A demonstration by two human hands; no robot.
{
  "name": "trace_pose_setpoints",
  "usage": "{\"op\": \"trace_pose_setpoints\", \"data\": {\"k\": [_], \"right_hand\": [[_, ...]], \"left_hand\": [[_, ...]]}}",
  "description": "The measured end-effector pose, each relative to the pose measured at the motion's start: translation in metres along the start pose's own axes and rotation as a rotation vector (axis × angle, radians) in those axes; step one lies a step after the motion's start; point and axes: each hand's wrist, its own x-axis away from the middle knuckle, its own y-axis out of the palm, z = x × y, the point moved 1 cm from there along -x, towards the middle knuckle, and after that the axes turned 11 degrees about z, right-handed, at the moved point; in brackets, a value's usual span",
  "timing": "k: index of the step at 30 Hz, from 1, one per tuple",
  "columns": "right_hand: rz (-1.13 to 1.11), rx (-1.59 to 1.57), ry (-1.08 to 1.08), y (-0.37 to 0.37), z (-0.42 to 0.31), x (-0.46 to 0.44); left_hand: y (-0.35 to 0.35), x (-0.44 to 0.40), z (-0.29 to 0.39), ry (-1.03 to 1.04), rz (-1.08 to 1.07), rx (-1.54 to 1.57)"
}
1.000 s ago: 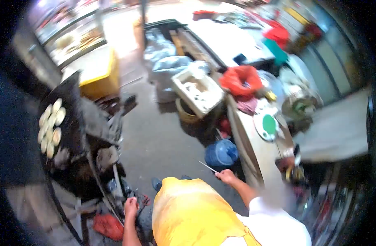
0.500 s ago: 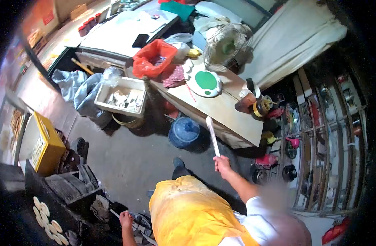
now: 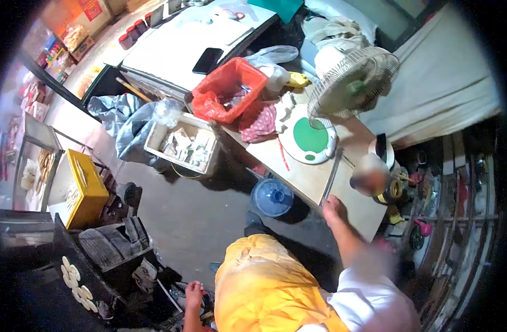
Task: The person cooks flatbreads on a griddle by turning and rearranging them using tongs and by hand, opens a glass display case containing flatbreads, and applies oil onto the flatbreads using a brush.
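Observation:
My right hand is closed around one end of a pair of long, thin metal tongs. The tongs reach over the wooden tabletop, close to a white scale with a green top. Low in the view, my left hand hangs beside my yellow apron, its fingers loosely bent with nothing visible in them. Left of that hand stands a dark, sooty stove. Several pale flat dough rounds lie on its side surface.
A blue water jug stands on the floor by the table. A fan, a red bag-lined bin and jars crowd the tabletop. Left are a white foam box and a yellow box; shelves line the right.
My right hand has moved forward to the table's edge, and the tongs now extend over the tabletop. The view has shifted closer to the table. My left hand stays low by the apron.

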Motion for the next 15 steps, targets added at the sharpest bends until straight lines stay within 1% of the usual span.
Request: {"op": "trace_pose_setpoints", "data": {"k": [1, 2, 3, 4, 5, 6, 7, 8, 9, 10, 12, 14, 15], "right_hand": [[0.142, 0.207, -0.222, -0.002, -0.009, -0.003], [0.350, 0.280, -0.463, 0.003, -0.017, -0.006], [0.228, 0.255, -0.542, 0.010, -0.028, -0.014], [0.103, 0.231, -0.618, 0.001, -0.069, 0.000], [-0.249, 0.314, -0.387, -0.034, -0.164, 0.024], [-0.335, 0.155, -0.384, -0.010, -0.176, 0.023], [-0.463, -0.175, -0.337, 0.040, -0.161, 0.009], [-0.529, 0.132, -0.373, 0.023, -0.225, 0.015], [-0.524, 0.074, -0.369, 0.033, -0.258, 0.016], [-0.569, -0.225, -0.204, 0.096, -0.238, -0.009], [-0.599, -0.551, 0.118, 0.159, -0.255, -0.033], [-0.555, -0.592, 0.378, 0.188, -0.280, -0.047], [-0.557, -0.565, 0.412, 0.200, -0.283, -0.053]], "left_hand": [[0.007, 0.010, 0.005, -0.006, 0.014, 0.002], [0.015, 0.024, 0.015, -0.015, 0.030, -0.041], [0.024, 0.031, 0.022, -0.022, 0.047, -0.077], [0.029, 0.031, 0.020, -0.029, 0.061, -0.064], [0.029, 0.029, 0.012, -0.042, 0.085, -0.063], [0.030, 0.029, 0.007, -0.056, 0.106, -0.067], [0.034, 0.034, 0.011, -0.085, 0.121, -0.049], [0.036, 0.036, 0.011, -0.089, 0.135, -0.040], [0.037, 0.038, 0.012, -0.072, 0.145, -0.059], [0.038, 0.040, 0.013, -0.054, 0.158, -0.074], [0.045, 0.055, 0.037, -0.086, 0.184, 0.012], [0.052, 0.070, 0.052, -0.034, 0.186, 0.015], [0.050, 0.069, 0.045, -0.001, 0.155, 0.071]]}}
